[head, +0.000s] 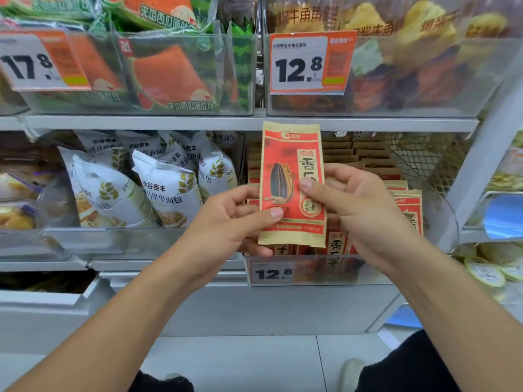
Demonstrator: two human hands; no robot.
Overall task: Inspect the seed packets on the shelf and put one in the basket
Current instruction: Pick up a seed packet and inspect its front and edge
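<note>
Red-and-kraft seed packet point(293, 183) is standing upright, long axis vertical, in front of the shelf bin point(317, 267); left hand point(235, 219) and right hand point(353, 199) are both pinching its edges; basket not showing

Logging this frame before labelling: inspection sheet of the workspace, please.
Surface: grey shelf, clear bins on it.
Job's things: seed packet held upright, front facing camera; more seed packets in bin behind; basket not in view.
Clutter: white bread bags left; watermelon toast packs above; price tag reading 12.8.
Grippers: left hand pinches packet's lower left edge; right hand pinches its right edge.
Cables: nothing seen.
Surroundings: pale floor tiles.
</note>
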